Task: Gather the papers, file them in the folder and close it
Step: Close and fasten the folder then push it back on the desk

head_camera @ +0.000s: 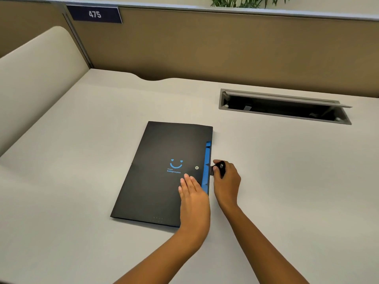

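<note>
The folder (164, 173) is lying flat on the desk (287, 181), its black cover down and blue dividers (206, 167) showing along the right edge. No loose papers are being seen on the desk, so they are judged to be already inside; closing is the step in hand.

The cover is being pressed down by the left hand (193, 199), laid flat with fingers extended and nothing grasped, near the lower right of the folder. The strap tab (219, 168), with its snap cap, is being pinched by the right hand (226, 181) just beside the folder's right edge. The matching stud (196, 167) is sitting bare on the cover, a little apart from the tab.

For the step to be done well, the cover should be kept flattened by the left hand while the tab is being drawn over the edge, so the dividers are not being caught beneath it. The cap should be lined up squarely over the stud before pressure is applied straight down; a skewed press is likely to leave the snap unfastened.
</note>
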